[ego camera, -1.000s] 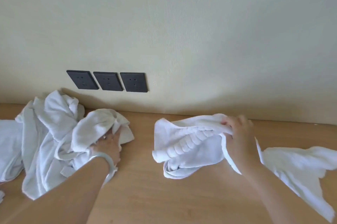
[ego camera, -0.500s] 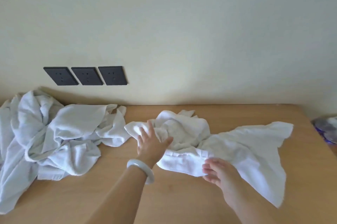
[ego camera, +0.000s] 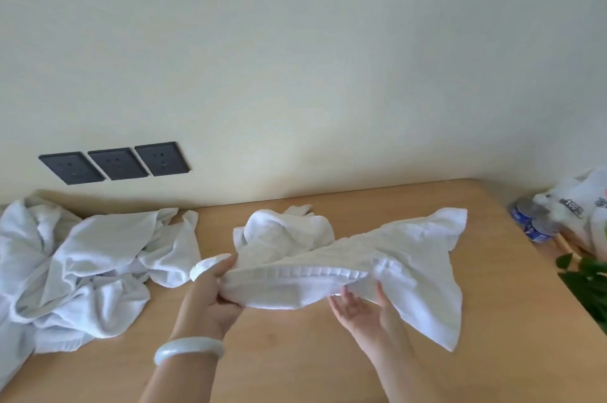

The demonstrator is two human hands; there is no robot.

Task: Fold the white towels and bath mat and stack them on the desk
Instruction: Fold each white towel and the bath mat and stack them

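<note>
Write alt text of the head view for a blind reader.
The left hand grips the hem of a white towel held partly above a desk, while the open right hand supports it from below. A crumpled towel pile lies at the left.

The heap of towels (ego camera: 82, 258) runs off the frame's left edge. At the right edge a white bag (ego camera: 581, 205), bottles (ego camera: 528, 222) and green leaves (ego camera: 588, 274) are cropped and blurred (most of the bag's print is too small to read). The lifted towel (ego camera: 295, 284) hides the fingertips of both hands, the left hand (ego camera: 210, 297) and the right hand (ego camera: 361, 310), so the right's grip is unclear.
</note>
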